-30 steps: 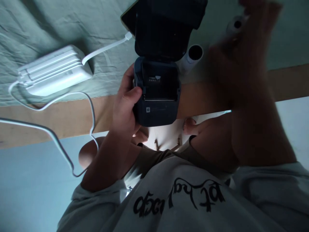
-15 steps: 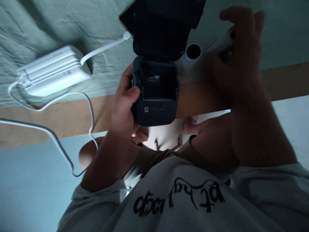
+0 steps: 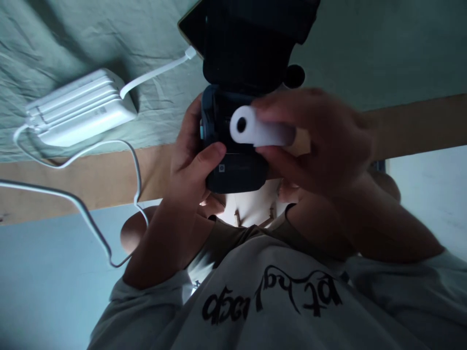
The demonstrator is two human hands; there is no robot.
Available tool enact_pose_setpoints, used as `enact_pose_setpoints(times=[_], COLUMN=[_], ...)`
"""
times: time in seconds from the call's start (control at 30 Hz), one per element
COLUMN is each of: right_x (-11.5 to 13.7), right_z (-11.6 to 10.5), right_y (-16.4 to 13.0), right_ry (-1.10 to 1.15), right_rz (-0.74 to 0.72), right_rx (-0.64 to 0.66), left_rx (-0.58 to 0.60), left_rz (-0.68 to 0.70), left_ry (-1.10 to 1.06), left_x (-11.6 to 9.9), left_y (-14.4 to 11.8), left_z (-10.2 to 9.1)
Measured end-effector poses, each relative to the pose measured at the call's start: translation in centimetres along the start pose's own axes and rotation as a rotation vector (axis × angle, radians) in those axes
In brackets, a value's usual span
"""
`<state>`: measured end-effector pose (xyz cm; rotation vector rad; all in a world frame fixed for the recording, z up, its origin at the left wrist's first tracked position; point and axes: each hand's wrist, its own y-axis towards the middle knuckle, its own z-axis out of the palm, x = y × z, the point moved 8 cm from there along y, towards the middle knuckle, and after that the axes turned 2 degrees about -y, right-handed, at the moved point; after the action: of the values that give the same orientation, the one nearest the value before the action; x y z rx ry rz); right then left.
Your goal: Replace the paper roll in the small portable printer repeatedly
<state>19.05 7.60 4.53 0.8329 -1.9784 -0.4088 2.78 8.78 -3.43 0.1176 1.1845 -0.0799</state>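
Observation:
A dark label printer with its lid swung up rests in the grip of my left hand, the thumb lying on its front edge. Between the thumb and fingers of my right hand is a white paper roll, its hollow core facing left. The roll hovers over the printer's paper bay and hides most of it; whether it touches the bay I cannot tell. Behind my right fingers, a dark round opening shows beside the lid, the rest of that object covered.
On the green cloth to the left lies a white power bank. Its white cable runs to a phone partly under the lid. Another white cord hangs past the wooden table edge.
My right hand has come left from the cloth with the white paper roll, now over the printer's bay. My left thumb has shifted slightly right along the printer's front.

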Motion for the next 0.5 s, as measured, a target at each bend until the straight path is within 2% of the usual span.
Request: enact_pose_setpoints(times=[0.07,0.13,0.2,0.27,0.4,0.5], right_x=[0.9,1.0,0.6,0.6,2.2,3.1], right_z=[1.0,1.3,1.3,1.3,1.1,2.1], right_y=[0.4,0.8,1.0,1.1,0.9,0.3], right_ry=[-0.313,-0.488,-0.504,-0.448,-0.374,-0.333], right_rz=[0.002,0.018,0.057,0.036,-0.142,-0.245], right_rx=[0.032,0.040,0.040,0.024,-0.078,0.002], left_rx=[0.019,0.025,0.013,-0.004,-0.014,0.031], left_rz=[-0.011,-0.047,-0.091,-0.113,-0.133,-0.100], left_ry=[0.016,0.011,0.001,0.000,-0.043,-0.049], left_x=[0.0,0.0,-0.1,-0.1,0.1,0.2], left_y=[-0.1,-0.3,-0.4,-0.6,-0.6,-0.4], left_z=[0.1,0.4,0.6,0.8,0.8,0.6])
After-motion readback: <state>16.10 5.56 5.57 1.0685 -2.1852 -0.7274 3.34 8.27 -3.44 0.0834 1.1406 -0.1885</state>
